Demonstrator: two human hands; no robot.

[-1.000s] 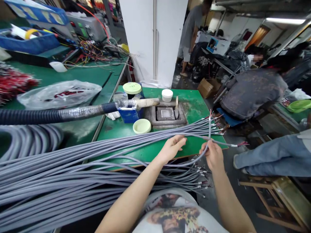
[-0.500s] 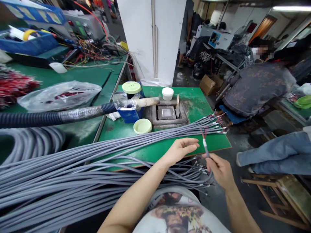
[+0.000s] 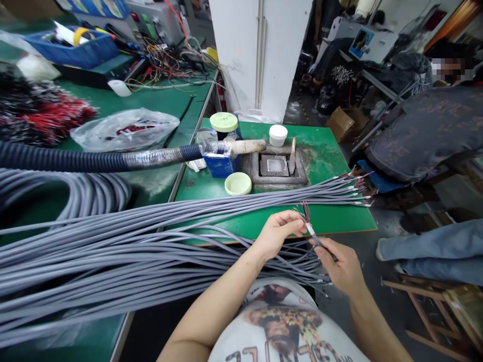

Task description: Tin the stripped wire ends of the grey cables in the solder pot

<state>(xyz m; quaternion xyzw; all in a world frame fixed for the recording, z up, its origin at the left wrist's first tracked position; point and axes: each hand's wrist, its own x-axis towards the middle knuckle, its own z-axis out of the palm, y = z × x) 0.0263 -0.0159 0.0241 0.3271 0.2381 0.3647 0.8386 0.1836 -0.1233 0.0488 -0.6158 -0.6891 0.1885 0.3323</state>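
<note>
Holding one gray cable (image 3: 316, 237) up between both hands, the person worked just off the edge of a green tabletop (image 3: 332, 218). The right hand (image 3: 339, 266) sat at about 5 o'clock, its fingers (image 3: 323, 246) clamped on the cable just below a white sleeve. The left hand (image 3: 281, 234) sat close beside it, with fingers (image 3: 296, 220) curled together next to the cable end, but whether they pinched it could not be told. Thin colored wires (image 3: 303, 212) fanned out of that end near the left fingertips and looked easy to bend or snag if squeezed too hard. The cable belonged to a long bundle of gray cables (image 3: 113, 251) running off toward 9 o'clock, with loose ends (image 3: 317, 274) under the hands and more ends (image 3: 358, 193) at 3 o'clock. The strands crossed each other, so a hard pull on one could tangle the rest or drag ends off the edge. At 12 o'clock sat a square metal pot (image 3: 274, 166), with a lid (image 3: 238, 183) and a white jar (image 3: 278, 136) close by. If the pot was hot, stray ends swinging that way could get damaged.
</note>
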